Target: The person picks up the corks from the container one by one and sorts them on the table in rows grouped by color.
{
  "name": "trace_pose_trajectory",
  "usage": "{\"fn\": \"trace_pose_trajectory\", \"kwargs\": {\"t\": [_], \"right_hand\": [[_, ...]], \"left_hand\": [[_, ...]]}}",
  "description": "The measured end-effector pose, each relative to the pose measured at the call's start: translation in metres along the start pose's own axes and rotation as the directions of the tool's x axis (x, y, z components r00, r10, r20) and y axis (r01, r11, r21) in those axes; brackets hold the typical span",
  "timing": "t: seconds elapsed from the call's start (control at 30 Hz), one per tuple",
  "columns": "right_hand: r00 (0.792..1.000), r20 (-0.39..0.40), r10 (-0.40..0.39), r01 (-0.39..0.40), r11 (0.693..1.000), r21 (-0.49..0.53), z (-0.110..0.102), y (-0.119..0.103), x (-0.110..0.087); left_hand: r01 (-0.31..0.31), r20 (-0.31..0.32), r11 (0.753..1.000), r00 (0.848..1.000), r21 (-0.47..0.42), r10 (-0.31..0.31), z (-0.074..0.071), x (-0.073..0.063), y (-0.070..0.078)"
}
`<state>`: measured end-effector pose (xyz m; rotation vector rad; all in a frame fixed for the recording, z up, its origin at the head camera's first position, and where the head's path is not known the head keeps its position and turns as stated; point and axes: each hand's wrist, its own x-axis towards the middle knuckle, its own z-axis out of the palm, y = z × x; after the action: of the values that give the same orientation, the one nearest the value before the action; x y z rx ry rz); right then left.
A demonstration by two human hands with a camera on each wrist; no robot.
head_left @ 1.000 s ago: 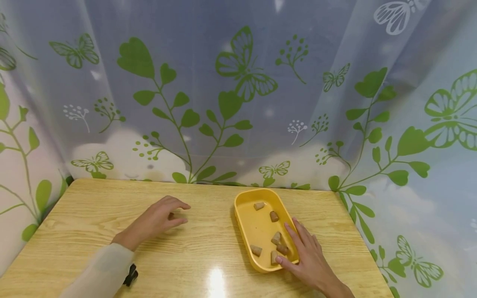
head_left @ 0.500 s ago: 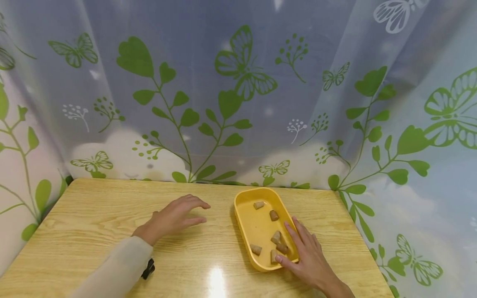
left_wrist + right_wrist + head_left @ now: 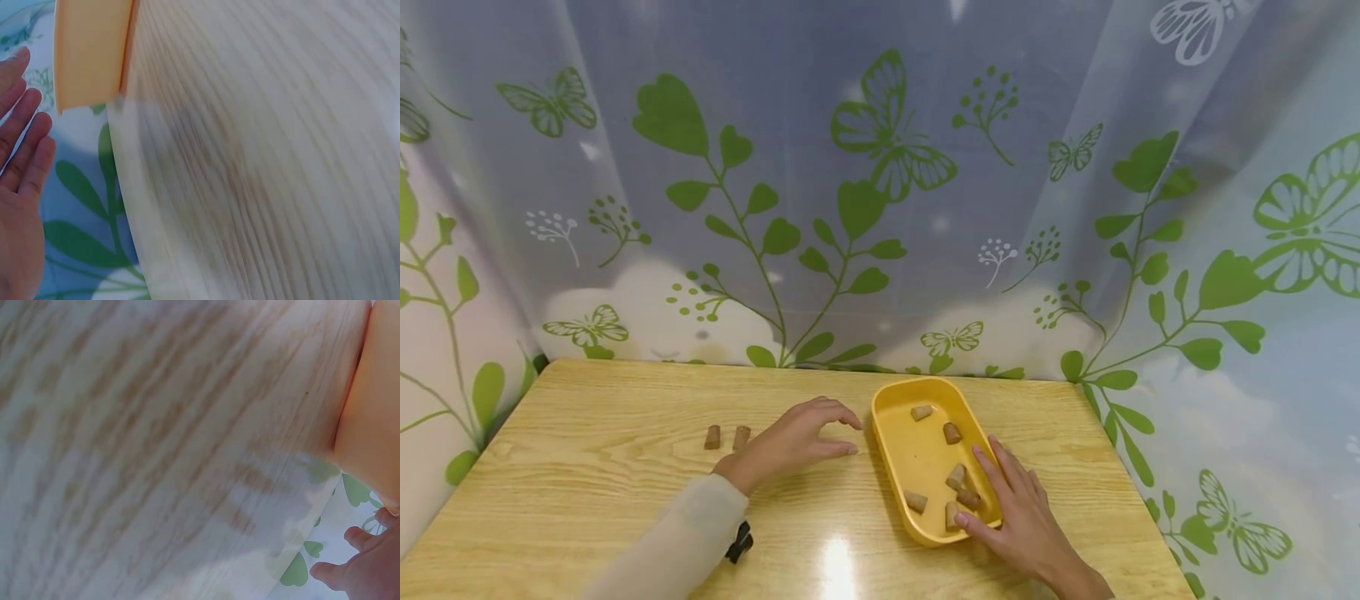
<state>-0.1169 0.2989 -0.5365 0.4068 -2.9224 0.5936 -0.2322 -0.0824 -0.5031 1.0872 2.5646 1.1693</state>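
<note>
A yellow tray (image 3: 916, 454) lies on the wooden table with several brown corks in it, one cork (image 3: 921, 412) at its far end and others gathered near the close end. My left hand (image 3: 797, 442) is just left of the tray, holding nothing, with thumb and fingers apart and pointing at it. Its fingers look extended in the left wrist view, close to the tray's wall (image 3: 90, 56). My right hand (image 3: 1030, 533) rests on the tray's near right rim with fairly straight fingers, its thumb beside a pale cork (image 3: 952, 515). Palm contact there is hidden.
Two more corks stand on the table (image 3: 587, 467) behind my left wrist, a left one (image 3: 712, 437) and a right one (image 3: 741, 437). A curtain (image 3: 775, 167) with green leaves and butterflies borders the table's back and sides.
My left hand has moved steadily right toward the tray, uncovering two corks on the table that its arm had hidden. The right hand and tray have stayed in place.
</note>
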Motion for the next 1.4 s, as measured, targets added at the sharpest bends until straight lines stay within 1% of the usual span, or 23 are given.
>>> {"fn": "trace_pose_trajectory", "kwargs": {"t": [0.13, 0.27, 0.43, 0.57, 0.67, 0.73, 0.8, 0.9, 0.97, 1.07, 1.17, 1.3, 1.4], "right_hand": [[1.000, 0.001, 0.002, -0.002, 1.000, 0.004, 0.001, 0.002, 0.000], [1.000, -0.002, -0.002, 0.002, 1.000, 0.005, 0.001, 0.001, 0.000], [1.000, -0.012, -0.012, 0.012, 1.000, -0.014, 0.000, -0.002, 0.000], [1.000, -0.011, -0.009, 0.009, 1.000, -0.020, 0.000, -0.002, 0.000], [1.000, -0.009, -0.010, 0.010, 1.000, -0.021, 0.000, 0.000, 0.000], [1.000, -0.008, -0.009, 0.009, 1.000, -0.021, 0.000, 0.001, 0.000], [1.000, -0.007, -0.007, 0.007, 1.000, -0.018, -0.001, 0.002, 0.000], [1.000, -0.010, -0.010, 0.010, 1.000, -0.018, -0.001, 0.002, 0.000], [1.000, -0.013, -0.013, 0.012, 1.000, -0.019, -0.001, 0.002, -0.001], [1.000, -0.017, -0.018, 0.018, 1.000, -0.018, -0.001, 0.000, 0.000], [1.000, -0.016, -0.021, 0.021, 1.000, -0.013, -0.001, 0.000, 0.000], [0.999, -0.019, -0.026, 0.025, 1.000, -0.013, 0.000, 0.000, 0.000], [0.999, -0.023, -0.029, 0.029, 0.999, -0.012, 0.001, 0.001, 0.000]], "left_hand": [[-0.002, 0.014, 0.998, 1.000, -0.056, 0.003, 0.011, 0.009, 0.007], [-0.038, 0.019, 0.996, 0.999, -0.082, 0.040, 0.020, 0.016, 0.012], [-0.061, 0.045, 0.996, 0.997, -0.069, 0.065, 0.030, 0.026, 0.024], [-0.118, 0.056, 0.992, 0.991, -0.042, 0.121, 0.040, 0.034, 0.028], [-0.153, 0.064, 0.988, 0.986, -0.030, 0.155, 0.044, 0.040, 0.034], [-0.165, 0.082, 0.986, 0.983, -0.032, 0.167, 0.045, 0.044, 0.039], [-0.164, 0.111, 0.986, 0.980, -0.027, 0.166, 0.047, 0.048, 0.044], [-0.139, 0.177, 0.990, 0.974, -0.015, 0.139, 0.050, 0.055, 0.047], [-0.117, 0.230, 0.993, 0.967, -0.002, 0.114, 0.052, 0.060, 0.048], [-0.099, 0.301, 0.995, 0.949, 0.001, 0.094, 0.055, 0.065, 0.050], [-0.089, 0.349, 0.996, 0.934, 0.004, 0.082, 0.055, 0.070, 0.052], [-0.106, 0.405, 0.994, 0.910, 0.025, 0.087, 0.055, 0.077, 0.056], [-0.124, 0.455, 0.991, 0.886, 0.042, 0.091, 0.055, 0.082, 0.060]]}}
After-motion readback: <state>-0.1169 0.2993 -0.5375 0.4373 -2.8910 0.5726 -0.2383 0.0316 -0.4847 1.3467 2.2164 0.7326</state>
